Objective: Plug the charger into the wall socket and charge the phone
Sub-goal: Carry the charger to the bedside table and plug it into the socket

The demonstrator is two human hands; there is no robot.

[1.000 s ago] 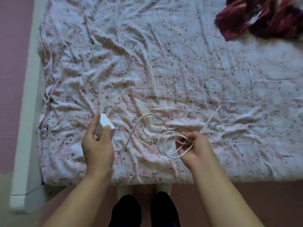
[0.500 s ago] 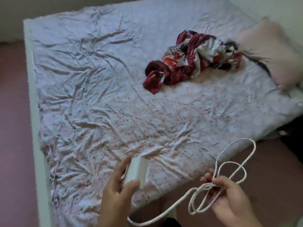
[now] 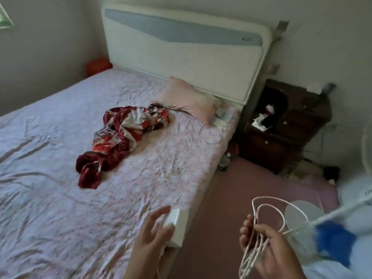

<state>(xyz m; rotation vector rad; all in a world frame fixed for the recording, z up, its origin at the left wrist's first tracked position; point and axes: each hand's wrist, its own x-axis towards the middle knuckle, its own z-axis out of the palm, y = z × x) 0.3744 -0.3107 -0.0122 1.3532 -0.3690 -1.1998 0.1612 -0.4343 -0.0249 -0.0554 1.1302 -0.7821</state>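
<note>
Person, head-camera view. Left hand [image 3: 150, 236]: bare, no ring, no watch or band on the wrist; forearm bare to the frame edge at 6 o'clock, no sleeve in view. Right hand [image 3: 267, 252]: bare, fingers [image 3: 246, 230] ringless, short nails; wrist and forearm uncovered, exiting toward 5 o'clock.

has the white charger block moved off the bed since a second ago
Yes. The charger block, held in the left hand, went from over the sheet to the bed's right edge.

charger [image 3: 177, 228]: white block, held upright | cable [image 3: 261, 234]: white, looped, held bunched
</note>
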